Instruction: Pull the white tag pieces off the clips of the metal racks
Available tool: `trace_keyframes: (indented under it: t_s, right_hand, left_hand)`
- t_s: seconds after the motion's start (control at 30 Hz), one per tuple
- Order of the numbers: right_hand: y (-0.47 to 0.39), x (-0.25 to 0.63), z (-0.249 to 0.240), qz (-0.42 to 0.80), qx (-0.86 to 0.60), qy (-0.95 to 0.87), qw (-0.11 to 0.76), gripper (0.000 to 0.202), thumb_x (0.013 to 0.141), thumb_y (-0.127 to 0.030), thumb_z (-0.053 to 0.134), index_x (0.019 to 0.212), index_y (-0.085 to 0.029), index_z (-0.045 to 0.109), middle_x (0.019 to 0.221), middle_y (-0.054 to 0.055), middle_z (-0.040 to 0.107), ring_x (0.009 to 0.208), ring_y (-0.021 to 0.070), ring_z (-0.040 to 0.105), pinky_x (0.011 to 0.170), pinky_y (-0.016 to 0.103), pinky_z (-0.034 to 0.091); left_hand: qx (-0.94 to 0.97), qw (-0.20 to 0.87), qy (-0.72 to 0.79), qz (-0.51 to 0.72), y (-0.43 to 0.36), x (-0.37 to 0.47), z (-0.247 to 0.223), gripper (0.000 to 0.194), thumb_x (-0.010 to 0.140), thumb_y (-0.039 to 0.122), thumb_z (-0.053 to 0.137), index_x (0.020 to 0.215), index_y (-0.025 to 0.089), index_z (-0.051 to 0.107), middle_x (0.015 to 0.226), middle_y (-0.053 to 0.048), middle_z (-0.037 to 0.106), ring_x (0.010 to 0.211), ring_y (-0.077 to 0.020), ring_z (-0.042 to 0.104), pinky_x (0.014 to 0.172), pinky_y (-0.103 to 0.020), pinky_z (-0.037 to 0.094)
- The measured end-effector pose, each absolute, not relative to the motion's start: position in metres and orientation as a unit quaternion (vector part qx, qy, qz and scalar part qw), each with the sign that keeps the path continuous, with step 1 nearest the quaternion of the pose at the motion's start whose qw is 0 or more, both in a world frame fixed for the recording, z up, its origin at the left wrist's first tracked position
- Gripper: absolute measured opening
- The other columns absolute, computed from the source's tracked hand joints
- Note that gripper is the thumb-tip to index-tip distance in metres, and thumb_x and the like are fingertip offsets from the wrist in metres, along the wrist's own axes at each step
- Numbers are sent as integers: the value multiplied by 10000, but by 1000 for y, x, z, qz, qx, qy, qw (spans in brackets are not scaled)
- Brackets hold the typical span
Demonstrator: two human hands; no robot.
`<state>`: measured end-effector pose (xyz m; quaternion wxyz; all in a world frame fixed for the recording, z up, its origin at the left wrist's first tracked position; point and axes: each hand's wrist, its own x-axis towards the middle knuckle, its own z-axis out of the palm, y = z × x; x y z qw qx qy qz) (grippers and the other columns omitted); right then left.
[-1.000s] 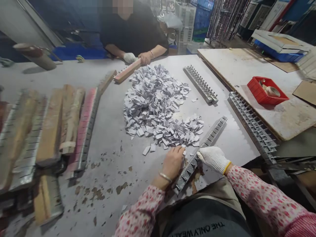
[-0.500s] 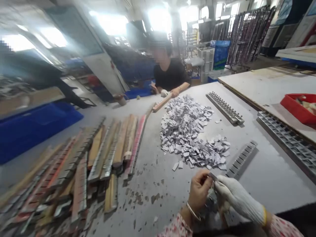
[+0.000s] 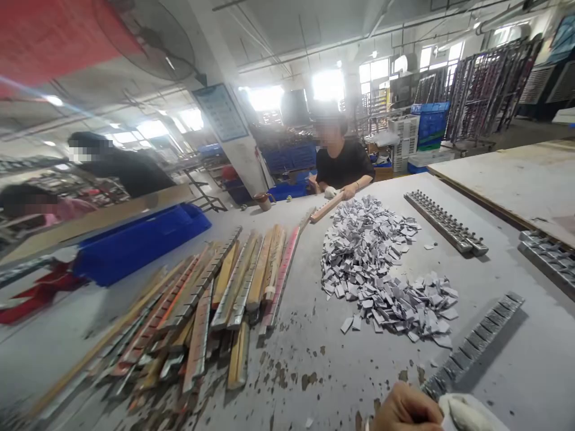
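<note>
At the bottom edge, my bare left hand (image 3: pixel 406 410) is closed with its fingers curled; whatever they hold is hidden. Close beside it on the right, my right hand (image 3: pixel 469 414) wears a white glove and is mostly cut off by the frame, its fingers not readable. A slotted grey metal strip (image 3: pixel 483 335) slants up and to the right from just above both hands. Its near end reaches the gloved hand, and whether they touch I cannot tell. Beyond lies a heap of small white-grey flat pieces (image 3: pixel 366 251).
To the left lies a stack of wooden and metal slotted bars (image 3: pixel 220 293). Behind it stands a blue bin (image 3: pixel 144 242). A person (image 3: pixel 344 164) opposite holds a wooden bar (image 3: pixel 327 208). Metal strips with knobs (image 3: pixel 442 221) and a metal rack (image 3: pixel 550 263) lie to the right.
The view has swung left and up, so my hands now sit lower and partly out of frame. Earlier, both hands met around a small flat piece; that piece is no longer visible.
</note>
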<state>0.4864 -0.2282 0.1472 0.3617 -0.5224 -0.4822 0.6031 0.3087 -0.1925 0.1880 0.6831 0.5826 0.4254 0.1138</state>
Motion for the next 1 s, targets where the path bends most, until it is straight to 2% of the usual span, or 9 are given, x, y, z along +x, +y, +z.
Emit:
trace_keyframes:
  t_s: [0.1, 0.2, 0.27, 0.33, 0.43, 0.53, 0.67, 0.8, 1.0]
  right_hand:
    - [-245, 488, 160, 612, -551, -459, 333, 349, 875, -597, 527, 892, -266, 636, 872, 61, 657, 787, 220, 626, 603, 332, 531]
    - [-268, 491, 195, 630, -578, -431, 289, 456, 900, -608, 410, 758, -220, 602, 687, 29, 619, 659, 191, 598, 575, 298, 502]
    - [-274, 494, 221, 656, -535, -456, 274, 495, 960, -541, 304, 700, -198, 548, 592, -3, 562, 575, 150, 546, 559, 256, 456]
    - [-272, 501, 241, 664, -506, -486, 259, 483, 975, -501, 300, 684, -188, 524, 585, -15, 548, 559, 129, 523, 553, 229, 421]
    - [-259, 523, 249, 592, -574, -518, 228, 497, 984, -489, 281, 669, -186, 518, 589, -11, 554, 556, 127, 517, 546, 217, 386]
    - [-243, 546, 237, 432, -685, -571, 133, 502, 998, -465, 261, 689, -188, 542, 629, 13, 596, 616, 146, 556, 585, 226, 364]
    - [-228, 555, 224, 275, -696, -662, -36, 450, 1006, -445, 305, 778, -191, 599, 760, 53, 666, 707, 180, 619, 598, 247, 334]
    - [-216, 548, 235, 275, -676, -670, -133, 433, 1008, -426, 311, 856, -186, 638, 804, 83, 694, 747, 215, 661, 631, 260, 390]
    - [-199, 535, 250, 327, -644, -661, -203, 401, 990, -328, 343, 944, -150, 700, 876, 152, 716, 844, 278, 689, 715, 339, 487]
  left_hand:
    - [628, 650, 424, 63, -203, 307, 197, 628, 759, 743, 518, 577, 146, 593, 510, -6, 481, 504, -112, 447, 503, -230, 349]
    - [692, 592, 409, 58, -215, 305, 226, 492, 915, 537, 421, 662, 161, 614, 617, -22, 568, 611, -132, 516, 605, -230, 419]
    - [726, 559, 398, 44, -222, 305, 246, 443, 962, 411, 349, 689, 169, 601, 665, -30, 586, 643, -139, 538, 654, -244, 440]
    - [757, 521, 394, 22, -227, 308, 260, 407, 972, 348, 320, 736, 178, 604, 708, -40, 598, 666, -155, 559, 672, -266, 464]
    - [793, 455, 404, 22, -232, 313, 271, 296, 964, 325, 367, 1053, 186, 613, 1009, -104, 646, 928, -223, 608, 813, -357, 516]
    - [817, 429, 385, 9, -232, 316, 271, 452, 922, 264, 460, 1362, 174, 407, 1333, -160, 519, 1228, -277, 497, 993, -464, 470]
    - [823, 429, 371, -36, -233, 317, 266, 608, 843, 166, 524, 1413, 160, 312, 1404, -178, 456, 1301, -306, 442, 1033, -497, 454]
    - [812, 436, 385, -50, -237, 322, 265, 604, 837, 140, 512, 1406, 149, 308, 1400, -179, 459, 1307, -307, 438, 1055, -501, 435]
    - [794, 459, 396, -45, -238, 324, 272, 603, 841, 140, 498, 1413, 158, 308, 1407, -179, 445, 1321, -303, 418, 1059, -499, 425]
